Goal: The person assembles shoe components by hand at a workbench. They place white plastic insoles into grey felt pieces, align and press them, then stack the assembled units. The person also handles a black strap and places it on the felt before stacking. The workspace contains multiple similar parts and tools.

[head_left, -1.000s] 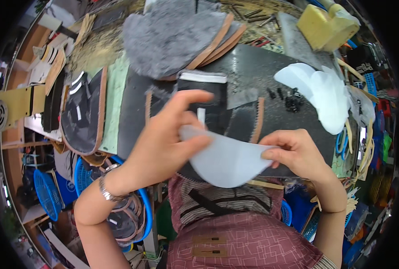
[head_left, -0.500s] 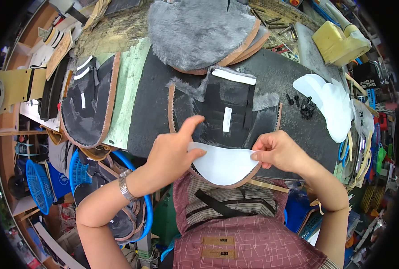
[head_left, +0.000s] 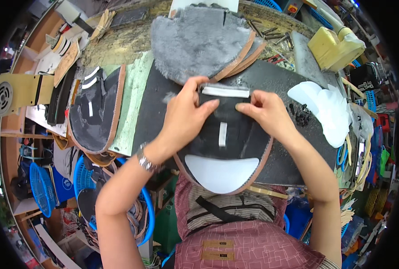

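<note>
A black shoe-upper piece with a brown edge lies flat on the dark work mat. A pale crescent-shaped white stiffener sits stuck on its near end. My left hand and my right hand both press fingertips onto the far end of the piece, beside a white strip. A short white tag marks the middle of the piece.
A grey fleecy piece lies beyond the hands. A stack of white stiffeners sits to the right, with a yellow container behind. A second black upper lies at left. Blue baskets stand below the bench.
The white stiffener that both hands held above the piece now lies pressed on its near end. Both hands have moved forward to the far end by the white strip.
</note>
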Demonstrator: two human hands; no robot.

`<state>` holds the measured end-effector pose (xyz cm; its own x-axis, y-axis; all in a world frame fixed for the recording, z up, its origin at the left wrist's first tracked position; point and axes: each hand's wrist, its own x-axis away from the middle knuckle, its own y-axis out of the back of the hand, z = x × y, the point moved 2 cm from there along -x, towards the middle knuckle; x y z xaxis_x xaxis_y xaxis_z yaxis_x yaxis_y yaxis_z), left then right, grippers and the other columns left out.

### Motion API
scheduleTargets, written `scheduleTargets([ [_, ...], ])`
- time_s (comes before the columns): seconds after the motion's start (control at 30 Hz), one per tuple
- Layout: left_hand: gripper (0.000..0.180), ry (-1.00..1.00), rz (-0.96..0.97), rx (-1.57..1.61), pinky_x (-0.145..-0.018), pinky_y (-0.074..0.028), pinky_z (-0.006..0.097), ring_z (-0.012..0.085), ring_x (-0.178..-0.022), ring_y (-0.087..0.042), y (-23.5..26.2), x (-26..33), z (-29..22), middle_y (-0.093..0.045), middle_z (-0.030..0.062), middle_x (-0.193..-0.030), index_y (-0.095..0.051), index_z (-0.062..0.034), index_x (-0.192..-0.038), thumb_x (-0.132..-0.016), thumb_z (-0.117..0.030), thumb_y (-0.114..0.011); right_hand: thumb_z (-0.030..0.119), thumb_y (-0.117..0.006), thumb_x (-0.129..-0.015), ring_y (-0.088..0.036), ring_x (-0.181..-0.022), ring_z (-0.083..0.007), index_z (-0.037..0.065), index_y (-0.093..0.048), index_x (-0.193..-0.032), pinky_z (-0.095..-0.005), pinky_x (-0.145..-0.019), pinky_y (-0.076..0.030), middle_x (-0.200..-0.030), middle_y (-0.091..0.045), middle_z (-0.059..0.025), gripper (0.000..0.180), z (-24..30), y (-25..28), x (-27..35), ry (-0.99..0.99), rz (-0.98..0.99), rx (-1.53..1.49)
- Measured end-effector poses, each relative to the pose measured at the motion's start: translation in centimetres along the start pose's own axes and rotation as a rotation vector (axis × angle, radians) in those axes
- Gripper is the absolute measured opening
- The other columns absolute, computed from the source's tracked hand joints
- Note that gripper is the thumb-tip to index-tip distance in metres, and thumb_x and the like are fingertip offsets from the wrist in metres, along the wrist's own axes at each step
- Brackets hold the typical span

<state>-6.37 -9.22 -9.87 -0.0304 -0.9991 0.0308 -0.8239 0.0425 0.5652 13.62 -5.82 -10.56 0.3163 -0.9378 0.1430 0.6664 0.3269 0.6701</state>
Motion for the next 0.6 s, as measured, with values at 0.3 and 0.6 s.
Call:
scheduleTargets([
  [0.3, 0.024, -0.014, 0.025, 0.842, -0.071, -0.044, 0.018, 0.0047, -0.081, -0.055, -0.6, 6.9, -2.2, -0.065, 0.0026, -0.096, -0.062, 0.0021, -0.109, -0.085, -0.001, -0.058, 0.01, -0.064, -0.083, -0.05, -0.07, -0.0065, 0.0, -0.064, -0.089, -0.021, -0.065, -0.041, -0.083, -0.058, 0.001, 0.011, -1.1, 0.4, 6.4, -0.164, 0.345, -1.426],
  [0.6, 0.027, -0.165, 0.052, 0.569, -0.06, -0.043, 0.018, 0.0066, -0.071, -0.055, -0.5, 7.6, -3.4, -0.063, 0.0046, -0.085, -0.066, -0.0015, -0.104, -0.078, 0.005, -0.064, -0.004, -0.055, -0.078, -0.058, -0.087, -0.0131, -0.003, -0.059, -0.104, -0.0273, -0.076, -0.047, -0.103, -0.06, -0.0066, 0.027, -0.3, 0.4, 7.3, 0.095, 0.06, -0.854],
])
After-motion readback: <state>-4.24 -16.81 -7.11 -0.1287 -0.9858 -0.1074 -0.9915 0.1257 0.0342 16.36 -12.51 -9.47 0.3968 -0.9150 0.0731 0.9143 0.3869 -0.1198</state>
